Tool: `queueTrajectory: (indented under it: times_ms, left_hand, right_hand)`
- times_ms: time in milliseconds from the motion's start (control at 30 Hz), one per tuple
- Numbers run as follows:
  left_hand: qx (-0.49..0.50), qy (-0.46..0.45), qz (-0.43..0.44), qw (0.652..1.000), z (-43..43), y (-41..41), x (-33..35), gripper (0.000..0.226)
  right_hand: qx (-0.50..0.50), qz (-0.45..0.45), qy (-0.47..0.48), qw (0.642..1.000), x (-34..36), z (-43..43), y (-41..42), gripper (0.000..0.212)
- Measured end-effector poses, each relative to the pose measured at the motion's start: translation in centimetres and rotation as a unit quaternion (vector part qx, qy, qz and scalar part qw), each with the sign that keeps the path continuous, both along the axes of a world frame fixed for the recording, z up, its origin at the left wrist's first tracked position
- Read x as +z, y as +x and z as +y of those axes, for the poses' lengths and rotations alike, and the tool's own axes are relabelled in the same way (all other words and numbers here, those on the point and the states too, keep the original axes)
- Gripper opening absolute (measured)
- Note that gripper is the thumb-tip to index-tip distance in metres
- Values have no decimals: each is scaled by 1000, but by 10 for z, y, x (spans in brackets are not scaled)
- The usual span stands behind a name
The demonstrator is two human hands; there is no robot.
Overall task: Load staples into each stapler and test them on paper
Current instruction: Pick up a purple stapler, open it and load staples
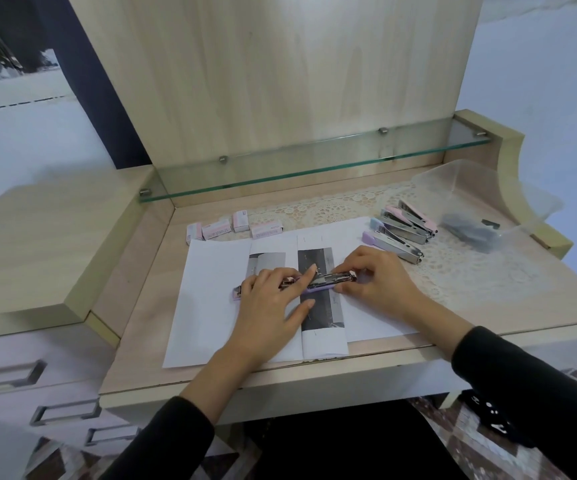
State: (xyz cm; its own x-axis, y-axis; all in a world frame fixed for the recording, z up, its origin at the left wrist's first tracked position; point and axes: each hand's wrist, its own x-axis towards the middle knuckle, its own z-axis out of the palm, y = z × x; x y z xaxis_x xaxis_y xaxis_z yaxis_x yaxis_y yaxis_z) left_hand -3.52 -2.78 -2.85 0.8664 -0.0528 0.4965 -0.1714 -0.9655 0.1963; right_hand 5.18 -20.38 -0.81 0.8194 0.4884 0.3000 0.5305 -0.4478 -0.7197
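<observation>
A purple stapler lies opened flat on sheets of paper in the middle of the desk, its metal magazine showing. My left hand rests over its left half, index finger stretched along the top. My right hand pinches the right end of the metal rail with fingertips and thumb. Several pastel staplers lie in a row to the right. Several small pink staple boxes stand behind the paper.
A clear plastic tub with dark items stands at the back right on a lace mat. A glass shelf runs across the back. A raised side cabinet with drawers sits to the left.
</observation>
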Motion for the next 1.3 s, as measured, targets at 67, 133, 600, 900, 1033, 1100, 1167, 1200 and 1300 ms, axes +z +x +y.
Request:
queueTrajectory:
  times_ms: [67, 133, 600, 900, 1033, 1100, 1167, 1200, 1300]
  left_hand:
    - [12, -70, 13, 997, -1, 0, 4, 47]
    - [25, -118, 22, 992, -3, 1, 8, 48]
    - [-11, -189, 4, 982, -14, 15, 29, 4]
    - [-5, -215, 24, 976, 10, 0, 28, 13]
    - [14, -184, 49, 982, 12, 1, 16, 36]
    - [22, -144, 24, 989, 11, 0, 14, 36]
    - [11, -111, 0, 994, 10, 0, 13, 33]
    - [8, -99, -9, 995, 10, -1, 12, 33]
    - [7, -77, -23, 997, 10, -1, 11, 32]
  right_hand:
    - [7, -3, -6, 1000, 0, 1, 0, 19]
    - [9, -11, -17, 1000, 1, 2, 0, 19]
    - [24, -20, 5, 999, -3, 1, 2, 18]
    - [25, -37, -29, 999, -1, 1, 0, 20]
    - [69, -105, -60, 990, -2, 2, 0, 35]
    - [97, -177, -76, 977, -5, 4, -1, 35]
    - [108, -232, -94, 962, -6, 4, 0, 33]
    - [111, -246, -101, 958, -6, 4, 1, 33]
    - [114, -262, -108, 952, -5, 3, 3, 35]
